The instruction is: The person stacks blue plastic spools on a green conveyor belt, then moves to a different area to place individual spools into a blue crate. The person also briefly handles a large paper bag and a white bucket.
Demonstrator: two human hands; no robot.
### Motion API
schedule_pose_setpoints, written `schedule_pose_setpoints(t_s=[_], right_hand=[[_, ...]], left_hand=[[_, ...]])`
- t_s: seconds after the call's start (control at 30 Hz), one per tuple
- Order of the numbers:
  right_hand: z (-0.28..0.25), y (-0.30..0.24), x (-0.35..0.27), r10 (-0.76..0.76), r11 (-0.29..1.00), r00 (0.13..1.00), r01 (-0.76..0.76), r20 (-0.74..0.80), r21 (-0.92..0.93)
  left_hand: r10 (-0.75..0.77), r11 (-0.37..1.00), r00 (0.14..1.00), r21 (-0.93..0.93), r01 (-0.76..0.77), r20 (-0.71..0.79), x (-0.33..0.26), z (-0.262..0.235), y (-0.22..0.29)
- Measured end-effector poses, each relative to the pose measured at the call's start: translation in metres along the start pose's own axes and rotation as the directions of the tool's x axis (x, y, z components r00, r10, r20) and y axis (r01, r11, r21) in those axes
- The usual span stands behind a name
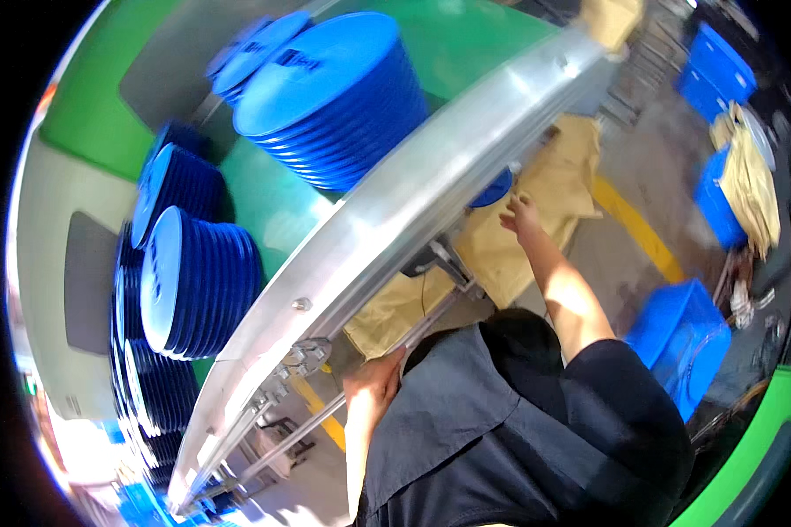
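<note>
Hovering right hand (pixel 522 218) | fingers parted, empty | blue disc (pixel 492 188) just ahead-left | left hand (pixel 374 386): grip unclear

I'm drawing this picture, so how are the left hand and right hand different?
The right hand is stretched out ahead, while the left hand is close to the dark clothing. The right hand is higher in the picture, against tan sheeting; the left hand is lower. Both hands are bare.

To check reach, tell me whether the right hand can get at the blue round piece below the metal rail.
Probably yes: the right hand is close by, and nothing visible stands between it and the blue round piece, though the metal rail seems to hide part of that piece.
</note>
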State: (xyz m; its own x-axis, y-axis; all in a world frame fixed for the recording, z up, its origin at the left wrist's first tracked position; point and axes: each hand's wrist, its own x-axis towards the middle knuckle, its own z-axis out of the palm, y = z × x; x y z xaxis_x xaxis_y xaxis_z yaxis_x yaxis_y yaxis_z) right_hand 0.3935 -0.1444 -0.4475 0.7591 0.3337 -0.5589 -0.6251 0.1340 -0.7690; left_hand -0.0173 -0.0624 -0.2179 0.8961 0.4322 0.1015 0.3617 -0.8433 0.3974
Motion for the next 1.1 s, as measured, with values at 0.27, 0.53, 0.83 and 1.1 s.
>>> schedule_pose_setpoints(t_s=[0.27, 0.53, 0.83, 1.1], right_hand=[[-0.062, -0.041, 0.034, -0.060, 0.924, 0.998, 0.062, -0.018, 0.378], [-0.091, -0.292, -0.014, -0.899, 0.313, 0.252, 0.942, -0.359, -0.124], [0.128, -0.423, -0.224, -0.927, -0.267, -0.317, 0.933, 0.199, 0.242], [0.287, -0.393, -0.263, -0.351, 0.026, 0.008, 1.000, 0.936, 0.001]], left_hand=[[-0.326, 0.945, 0.889, -0.089, 0.314, -0.322, -0.036, 0.022, 0.017], [-0.340, 0.861, 0.875, -0.488, 0.142, -0.344, -0.046, -0.080, 0.052], [0.309, 0.545, 0.778, -0.569, -0.616, -0.546, -0.006, -0.260, 0.017], [0.078, 0.986, 0.883, -0.093, -0.135, -0.464, 0.119, -0.363, 0.018]])
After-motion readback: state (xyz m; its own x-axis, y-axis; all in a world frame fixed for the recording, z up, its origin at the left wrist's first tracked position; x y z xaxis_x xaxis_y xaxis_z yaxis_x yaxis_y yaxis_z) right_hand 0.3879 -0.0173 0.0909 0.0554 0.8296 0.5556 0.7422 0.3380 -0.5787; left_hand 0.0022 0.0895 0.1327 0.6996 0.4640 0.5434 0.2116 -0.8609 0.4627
